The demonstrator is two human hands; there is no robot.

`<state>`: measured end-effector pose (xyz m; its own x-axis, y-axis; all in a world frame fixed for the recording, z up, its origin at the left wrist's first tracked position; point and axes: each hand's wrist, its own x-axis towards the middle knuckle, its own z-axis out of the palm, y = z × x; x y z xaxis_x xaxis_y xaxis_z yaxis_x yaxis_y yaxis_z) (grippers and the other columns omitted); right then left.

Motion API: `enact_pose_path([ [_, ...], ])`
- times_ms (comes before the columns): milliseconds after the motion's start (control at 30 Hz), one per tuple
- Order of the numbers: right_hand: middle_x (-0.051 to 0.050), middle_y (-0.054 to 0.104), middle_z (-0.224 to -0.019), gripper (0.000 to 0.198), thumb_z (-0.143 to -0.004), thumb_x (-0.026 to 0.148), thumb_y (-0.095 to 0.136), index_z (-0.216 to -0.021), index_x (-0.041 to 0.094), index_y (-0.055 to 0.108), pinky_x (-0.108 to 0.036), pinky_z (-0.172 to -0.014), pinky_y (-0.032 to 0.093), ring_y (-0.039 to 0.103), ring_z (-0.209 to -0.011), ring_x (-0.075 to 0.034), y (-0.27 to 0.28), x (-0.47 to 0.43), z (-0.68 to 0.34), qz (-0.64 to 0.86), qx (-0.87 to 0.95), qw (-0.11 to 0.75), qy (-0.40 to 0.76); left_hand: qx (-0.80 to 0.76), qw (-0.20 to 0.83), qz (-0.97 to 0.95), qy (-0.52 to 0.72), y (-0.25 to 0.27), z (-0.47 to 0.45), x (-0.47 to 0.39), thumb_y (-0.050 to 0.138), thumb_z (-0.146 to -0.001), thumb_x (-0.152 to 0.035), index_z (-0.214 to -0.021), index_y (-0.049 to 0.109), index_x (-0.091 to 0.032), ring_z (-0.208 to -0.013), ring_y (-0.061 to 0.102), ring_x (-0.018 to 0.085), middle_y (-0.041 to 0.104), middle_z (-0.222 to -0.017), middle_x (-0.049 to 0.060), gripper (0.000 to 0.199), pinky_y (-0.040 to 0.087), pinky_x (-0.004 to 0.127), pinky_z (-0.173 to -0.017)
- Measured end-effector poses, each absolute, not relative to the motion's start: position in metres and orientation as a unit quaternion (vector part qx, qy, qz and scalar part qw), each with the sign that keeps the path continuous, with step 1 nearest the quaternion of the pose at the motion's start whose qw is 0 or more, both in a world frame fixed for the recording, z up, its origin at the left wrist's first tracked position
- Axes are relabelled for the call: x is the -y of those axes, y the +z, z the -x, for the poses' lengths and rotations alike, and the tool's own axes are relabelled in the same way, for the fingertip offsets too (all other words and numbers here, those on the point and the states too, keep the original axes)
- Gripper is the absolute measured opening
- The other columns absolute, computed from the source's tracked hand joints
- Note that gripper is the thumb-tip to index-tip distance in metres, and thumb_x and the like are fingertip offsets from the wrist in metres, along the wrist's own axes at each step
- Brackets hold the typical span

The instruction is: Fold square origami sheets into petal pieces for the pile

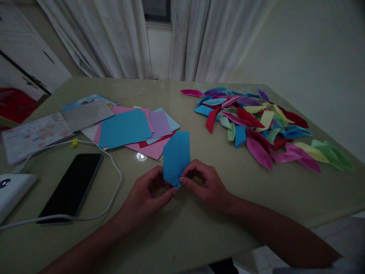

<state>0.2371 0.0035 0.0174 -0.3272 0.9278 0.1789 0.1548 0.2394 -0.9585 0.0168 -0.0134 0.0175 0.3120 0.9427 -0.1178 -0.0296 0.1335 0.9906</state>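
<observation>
Hands (205, 184) pinching folded blue paper (178, 154), colourful folded pieces (251, 117), phone (71, 186)

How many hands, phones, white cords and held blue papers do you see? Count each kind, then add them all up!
Hands: 2 (left hand, right hand)
Held blue paper: 1
Phone: 1
White cord: 1
Total: 5

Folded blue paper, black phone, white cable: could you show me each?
Folded blue paper (176, 158), head view: middle of its broad face.
Black phone (71, 186), head view: middle of its screen.
White cable (121, 177), head view: its rightmost bend.
</observation>
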Motion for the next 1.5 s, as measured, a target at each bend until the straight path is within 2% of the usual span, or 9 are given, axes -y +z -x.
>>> enact_pose_path([
  [367,-0.002,0.075,-0.083,0.01,-0.097,0.031,0.076,-0.094,0.021,0.073,-0.028,-0.068,0.053,0.07,-0.074,-0.016,0.02,-0.001,-0.239,0.423,0.698,0.404,0.413,-0.42,0.664,-0.491,0.376,0.015,-0.016,0.01,0.087,-0.086,-0.03,-0.113,0.075,-0.021,-0.098,0.077,0.023,0.079,-0.107,0.008,0.031,0.062,0.034,-0.088],
  [533,-0.002,0.076,-0.084,0.008,-0.098,0.028,0.076,-0.096,0.021,0.073,-0.028,-0.067,0.054,0.072,-0.073,-0.016,0.02,0.0,-0.24,0.409,0.726,0.41,0.37,-0.406,0.694,-0.466,0.37,0.014,-0.018,0.01,0.087,-0.087,-0.031,-0.117,0.075,-0.023,-0.102,0.077,0.023,0.079,-0.12,0.01,0.033,0.062,0.036,-0.093],
  [667,-0.003,0.075,-0.084,0.007,-0.099,0.027,0.075,-0.096,0.022,0.071,-0.029,-0.069,0.056,0.071,-0.073,-0.016,0.019,0.002,-0.239,0.394,0.742,0.417,0.346,-0.416,0.686,-0.464,0.375,0.014,-0.02,0.012,0.088,-0.087,-0.034,-0.112,0.075,-0.022,-0.105,0.077,0.025,0.081,-0.115,0.009,0.031,0.062,0.037,-0.095],
  [867,0.0,0.065,-0.086,0.017,-0.099,0.032,0.075,-0.1,0.025,0.059,-0.026,-0.062,0.056,0.068,-0.07,-0.014,0.01,0.004,-0.236,0.403,0.679,0.458,0.409,-0.442,0.668,-0.477,0.361,0.017,-0.022,0.013,0.088,-0.085,-0.041,-0.112,0.079,-0.021,-0.1,0.079,0.028,0.083,-0.112,0.011,0.035,0.064,0.039,-0.09],
  [1000,0.0,0.066,-0.091,0.02,-0.099,0.033,0.075,-0.103,0.026,0.057,-0.026,-0.064,0.056,0.068,-0.073,-0.014,0.007,0.004,-0.235,0.393,0.685,0.455,0.411,-0.462,0.657,-0.485,0.346,0.021,-0.023,0.013,0.085,-0.086,-0.046,-0.102,0.085,-0.02,-0.087,0.078,0.026,0.084,-0.097,0.009,0.031,0.062,0.034,-0.079],
  [1200,0.004,0.07,-0.077,0.043,-0.1,0.041,0.075,-0.131,0.025,0.05,-0.028,-0.066,0.056,0.072,-0.069,-0.017,0.014,-0.001,-0.237,0.398,0.598,0.433,0.545,-0.494,0.633,-0.466,0.371,0.023,-0.02,0.013,0.085,-0.085,-0.046,-0.094,0.084,-0.02,-0.075,0.076,0.023,0.083,-0.086,0.008,0.028,0.059,0.031,-0.071],
  [1267,0.003,0.071,-0.074,0.036,-0.095,0.044,0.081,-0.116,0.022,0.061,-0.027,-0.062,0.053,0.069,-0.065,-0.016,0.017,-0.005,-0.239,0.395,0.609,0.404,0.556,-0.506,0.625,-0.46,0.377,0.024,-0.019,0.013,0.085,-0.084,-0.046,-0.091,0.084,-0.019,-0.072,0.075,0.022,0.082,-0.082,0.007,0.028,0.058,0.03,-0.067],
  [1367,0.001,0.068,-0.068,0.029,-0.098,0.041,0.077,-0.081,0.019,0.067,-0.024,-0.057,0.046,0.06,-0.058,-0.012,0.02,-0.007,-0.241,0.386,0.659,0.36,0.536,-0.505,0.625,-0.464,0.372,0.025,-0.019,0.013,0.086,-0.083,-0.045,-0.087,0.083,-0.019,-0.069,0.073,0.021,0.08,-0.077,0.006,0.027,0.056,0.028,-0.064],
  [1500,0.003,0.064,-0.061,0.037,-0.101,0.033,0.071,-0.067,0.018,0.067,-0.023,-0.056,0.039,0.052,-0.054,-0.009,0.025,-0.007,-0.242,0.372,0.69,0.366,0.501,-0.475,0.653,-0.467,0.362,0.022,-0.019,0.013,0.086,-0.085,-0.045,-0.093,0.084,-0.019,-0.077,0.075,0.021,0.083,-0.087,0.007,0.027,0.06,0.03,-0.072],
])
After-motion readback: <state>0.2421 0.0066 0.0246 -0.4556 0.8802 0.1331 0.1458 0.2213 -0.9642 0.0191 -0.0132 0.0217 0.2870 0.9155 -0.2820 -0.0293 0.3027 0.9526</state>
